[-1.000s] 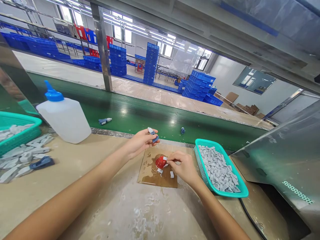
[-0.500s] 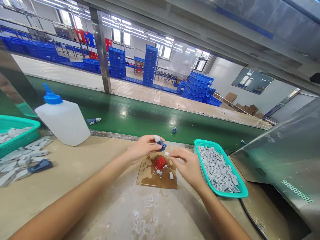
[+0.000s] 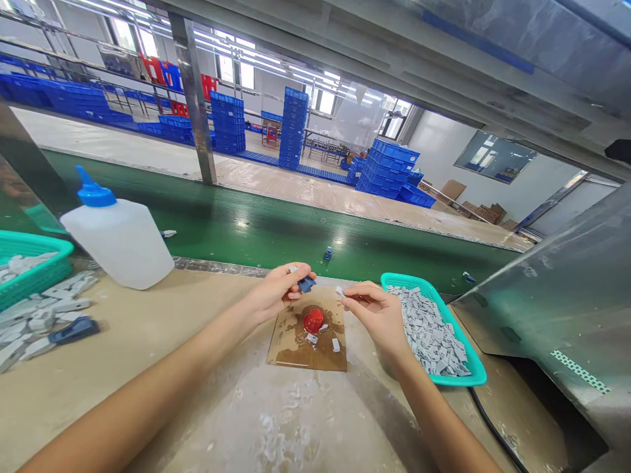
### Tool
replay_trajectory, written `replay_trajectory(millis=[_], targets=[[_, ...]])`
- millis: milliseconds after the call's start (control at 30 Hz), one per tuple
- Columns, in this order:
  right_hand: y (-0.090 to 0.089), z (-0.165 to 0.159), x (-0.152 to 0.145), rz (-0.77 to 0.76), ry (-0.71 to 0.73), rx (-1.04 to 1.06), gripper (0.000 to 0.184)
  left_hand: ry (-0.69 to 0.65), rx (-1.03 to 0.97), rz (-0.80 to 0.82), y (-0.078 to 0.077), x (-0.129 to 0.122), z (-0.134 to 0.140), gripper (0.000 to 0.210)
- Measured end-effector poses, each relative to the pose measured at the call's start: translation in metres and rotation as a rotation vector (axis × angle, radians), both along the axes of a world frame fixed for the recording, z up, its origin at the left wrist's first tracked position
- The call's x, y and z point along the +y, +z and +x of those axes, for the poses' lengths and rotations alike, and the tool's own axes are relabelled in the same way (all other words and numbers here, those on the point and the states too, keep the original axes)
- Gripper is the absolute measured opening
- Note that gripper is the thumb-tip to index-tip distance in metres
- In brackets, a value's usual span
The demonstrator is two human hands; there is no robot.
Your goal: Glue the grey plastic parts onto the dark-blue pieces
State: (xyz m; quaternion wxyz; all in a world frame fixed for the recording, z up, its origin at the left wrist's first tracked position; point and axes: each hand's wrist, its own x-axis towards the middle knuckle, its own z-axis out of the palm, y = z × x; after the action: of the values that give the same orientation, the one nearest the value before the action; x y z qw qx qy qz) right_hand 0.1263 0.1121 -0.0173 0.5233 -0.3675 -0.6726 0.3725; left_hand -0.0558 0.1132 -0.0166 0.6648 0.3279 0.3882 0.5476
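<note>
My left hand (image 3: 277,292) is closed around a dark blue and light grey plastic part (image 3: 306,284), its blue end showing past the fingertips. Between thumb and fingers, my right hand (image 3: 377,312) pinches a small light grey plastic piece (image 3: 340,292). Both hands are raised above a brown square plate (image 3: 286,348), wet in its middle. A red cap-like cup (image 3: 313,320) sits on that plate. Beside it lie a few small grey pieces (image 3: 336,345). The two held parts are apart from each other.
At right stands a turquoise basket (image 3: 476,374) full of small grey pieces. A white squeeze bottle (image 3: 121,243) with blue nozzle is at left, near grey parts (image 3: 44,315) and another turquoise basket (image 3: 64,253). A green conveyor belt (image 3: 266,226) runs behind, carrying blue parts (image 3: 328,253).
My right hand has drawn away to the right with its grey piece, and my left hand has turned its blue part and shifted left. Blue parts on the belt have moved left.
</note>
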Motion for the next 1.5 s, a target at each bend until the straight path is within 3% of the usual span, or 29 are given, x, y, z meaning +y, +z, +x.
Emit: replay_trajectory(millis=[67, 167, 267, 367, 433, 600, 867, 1100, 1300, 1500], targets=[[0.001, 0.000, 0.000, -0.020, -0.001, 0.000, 0.006, 0.035, -0.077, -0.033, 0.001, 0.000, 0.000, 0.003], [0.002, 0.000, 0.000, -0.021, -0.007, -0.013, 0.005, 0.039, -0.090, -0.058, 0.003, -0.001, 0.003, 0.020], [0.004, 0.001, -0.001, 0.004, -0.006, -0.012, 0.008, 0.003, 0.079, -0.020, 0.003, -0.003, 0.005, 0.018], [0.005, 0.002, -0.002, 0.044, -0.017, -0.023, 0.010, -0.058, 0.324, 0.116, 0.001, -0.005, 0.006, 0.016], [0.006, 0.002, -0.002, 0.069, -0.027, -0.036, 0.010, -0.099, 0.363, 0.191, 0.001, -0.007, 0.007, 0.016], [0.004, 0.002, 0.000, 0.085, -0.019, -0.065, 0.010, -0.202, 0.214, 0.121, 0.002, -0.010, 0.009, 0.019], [-0.003, 0.000, 0.001, 0.166, 0.017, -0.162, 0.013, -0.207, 0.193, 0.128, 0.002, -0.012, 0.011, 0.017], [-0.002, -0.002, -0.004, 0.305, 0.042, -0.248, 0.014, -0.081, 0.160, 0.104, 0.003, -0.018, 0.023, 0.023], [-0.004, -0.007, -0.009, 0.567, -0.055, -0.353, 0.011, 0.010, 0.063, 0.018, 0.004, -0.027, 0.039, 0.039], [-0.020, -0.013, -0.006, 0.665, -0.034, -0.441, 0.018, 0.074, -0.199, -0.138, -0.004, -0.030, 0.052, 0.011]])
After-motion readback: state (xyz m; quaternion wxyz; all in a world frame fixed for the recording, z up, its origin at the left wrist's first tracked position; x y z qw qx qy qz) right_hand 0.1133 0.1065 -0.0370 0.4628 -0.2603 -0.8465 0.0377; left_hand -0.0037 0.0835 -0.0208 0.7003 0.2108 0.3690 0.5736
